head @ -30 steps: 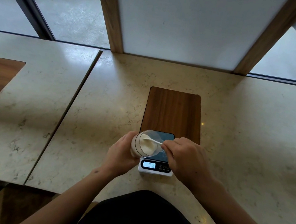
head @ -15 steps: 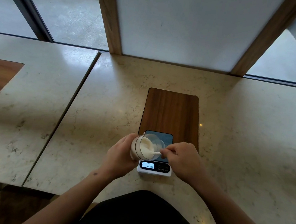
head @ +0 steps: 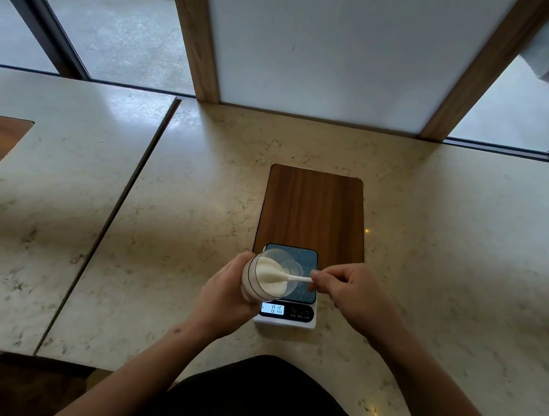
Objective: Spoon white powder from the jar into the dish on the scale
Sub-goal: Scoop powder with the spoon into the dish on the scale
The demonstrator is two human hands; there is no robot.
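Note:
My left hand (head: 224, 298) grips a clear jar (head: 268, 279) of white powder, tilted so its mouth faces right, held over the left part of the scale (head: 288, 296). My right hand (head: 350, 290) pinches the handle of a small white spoon (head: 293, 278), whose bowl is inside the jar mouth in the powder. The scale's lit display (head: 273, 309) reads 0.16. The scale's blue-grey top shows to the right of the jar; I cannot make out a dish on it, as the jar and my hands cover much of it.
The scale stands at the near end of a dark wooden inlay (head: 313, 211) in the pale marble counter (head: 462, 259). A seam (head: 126, 200) splits off a second slab on the left. A white panel with wooden posts (head: 325, 45) rises behind.
My right hand has drawn a little to the right, so more of the spoon's handle shows outside the jar. The jar stays tilted in my left hand; the display still reads 0.16.

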